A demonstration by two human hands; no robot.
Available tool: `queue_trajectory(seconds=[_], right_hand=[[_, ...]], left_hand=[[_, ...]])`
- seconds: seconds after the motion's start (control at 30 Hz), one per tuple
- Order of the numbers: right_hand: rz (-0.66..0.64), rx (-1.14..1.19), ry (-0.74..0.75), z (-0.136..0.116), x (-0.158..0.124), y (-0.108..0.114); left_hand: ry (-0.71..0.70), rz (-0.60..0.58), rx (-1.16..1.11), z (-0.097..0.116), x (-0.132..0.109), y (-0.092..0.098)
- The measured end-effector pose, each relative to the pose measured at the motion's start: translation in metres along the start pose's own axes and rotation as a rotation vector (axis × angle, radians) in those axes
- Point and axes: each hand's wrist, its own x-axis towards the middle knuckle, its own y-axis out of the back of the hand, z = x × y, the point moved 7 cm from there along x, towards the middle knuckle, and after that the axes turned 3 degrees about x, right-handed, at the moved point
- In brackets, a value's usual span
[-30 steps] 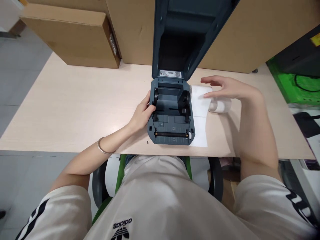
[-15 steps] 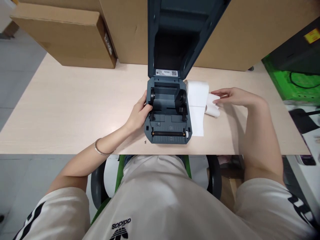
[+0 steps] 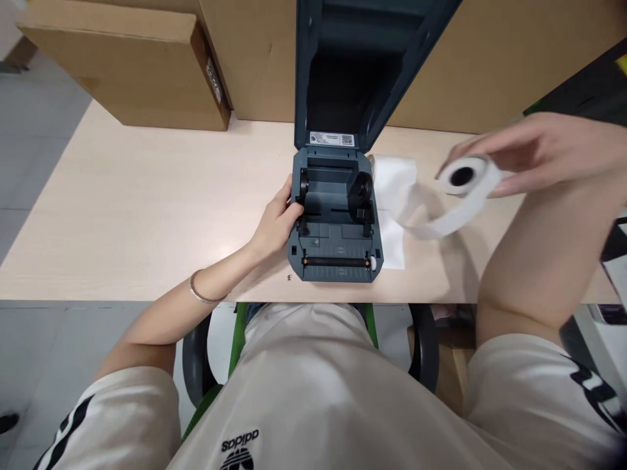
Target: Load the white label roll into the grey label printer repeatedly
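Observation:
A dark blue-grey printer (image 3: 337, 238) stands near the table's front edge, its lid (image 3: 362, 72) raised and its inner bay bare. My left hand (image 3: 277, 225) grips the printer's left side, thumb over the rim. To the right, my right hand (image 3: 524, 153) holds a small white paper roll (image 3: 462, 176) above the table, its dark core facing left. A loose strip of paper curls down from the roll toward the printer. A wider white paper strip (image 3: 393, 245) lies on the table against the printer's right side.
The pale wooden table (image 3: 147, 215) spans the view. A cardboard box (image 3: 132, 72) sits at the back left, with large cardboard behind the printer. A chair armrest (image 3: 424, 346) is below the table edge. Dark and white items lie at the far right.
My right hand has lifted the small roll off the table and moved it right and up, with its strip unwinding. My left hand stays on the printer.

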Motion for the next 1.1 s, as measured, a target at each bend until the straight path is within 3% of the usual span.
queue_trajectory(seconds=[0.13,0.23,0.37,0.5,0.67,0.83,1.1], right_hand=[[-0.065,-0.119,0.171,-0.052,0.029,-0.036],[-0.201,-0.188,0.264,-0.075,0.049,-0.068],[-0.300,-0.331,0.333,-0.086,0.070,-0.100],[-0.252,-0.530,0.403,-0.085,0.081,-0.123],[-0.154,-0.559,0.396,-0.074,0.078,-0.129],[0.027,-0.554,0.583,-0.080,0.054,-0.127],[-0.004,-0.724,0.524,-0.086,0.059,-0.141]], left_hand=[[-0.002,-0.004,-0.006,-0.006,0.001,0.001],[0.023,-0.015,0.001,-0.009,0.001,0.000],[0.041,-0.026,0.027,-0.009,0.001,-0.001],[0.000,-0.026,0.017,-0.009,0.001,-0.001],[-0.007,-0.024,0.010,-0.010,0.001,0.000],[-0.028,-0.031,0.017,-0.006,0.001,-0.001],[-0.012,-0.030,0.017,-0.005,0.001,-0.001]])
